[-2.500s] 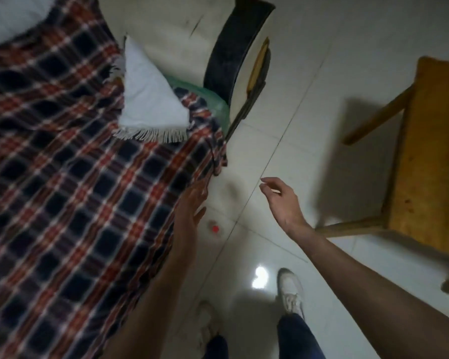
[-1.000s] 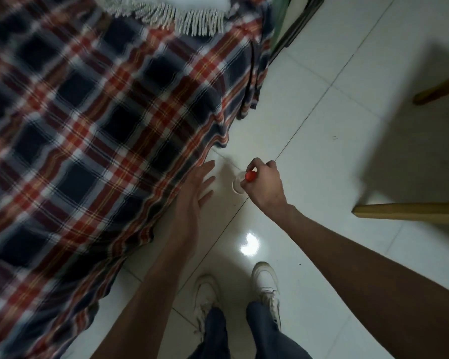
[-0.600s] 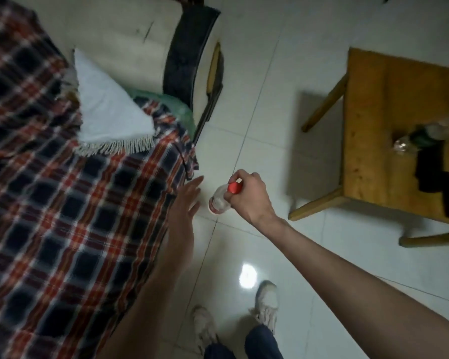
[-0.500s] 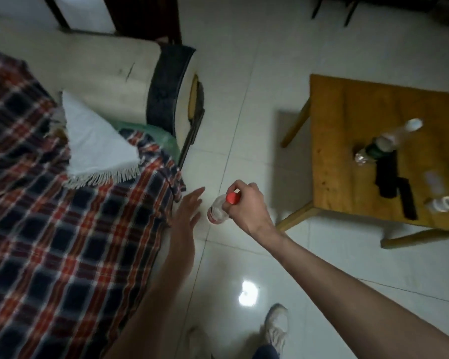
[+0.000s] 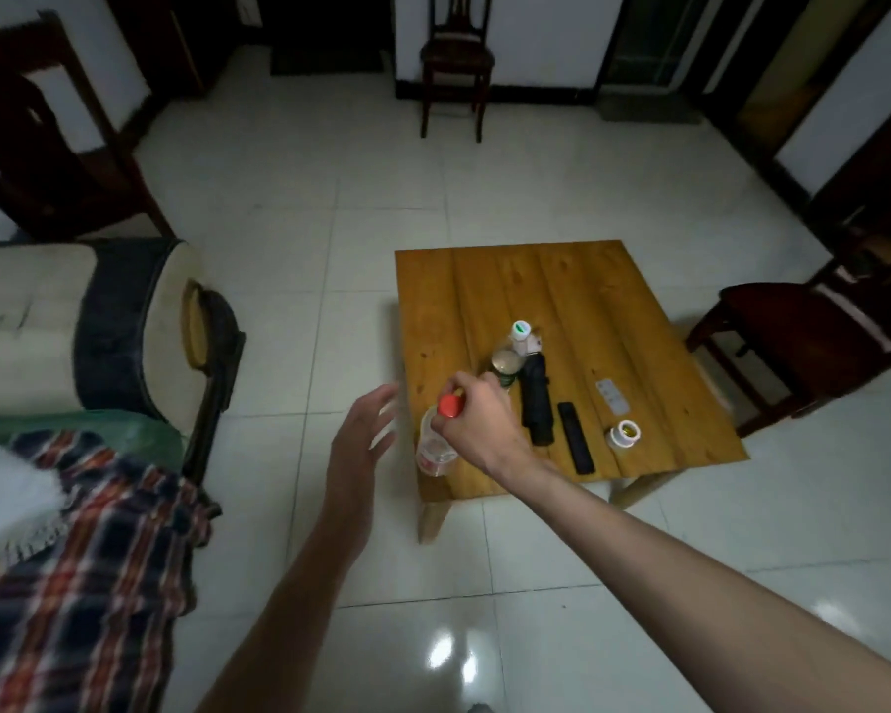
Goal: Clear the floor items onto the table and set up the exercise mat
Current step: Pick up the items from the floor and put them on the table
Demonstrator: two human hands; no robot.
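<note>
1. We find the clear bottle [image 5: 435, 445] with the red cap [image 5: 450, 405] held by its neck in the right hand [image 5: 477, 422], fingers curled round the top. It hangs over the near-left corner of the wooden table [image 5: 587, 280]; whether its base touches the wood we cannot tell.
2. Change noted: a second ago this bottle was being picked off the floor tiles beside the plaid blanket [image 5: 73, 558]; it has since been carried across to the table.
3. The left hand [image 5: 363, 445], at the bottle's 9 o'clock, is spread wide and holds nothing.
4. At the bottle's 2 o'clock stand two other bottles [image 5: 510, 357]; at 3 o'clock lie a black folded object [image 5: 536, 403], a black remote [image 5: 576, 445] and a small white jar [image 5: 623, 434].
5. Our judgement: the clearing step is close to done for this item; no exercise mat is in view.
</note>
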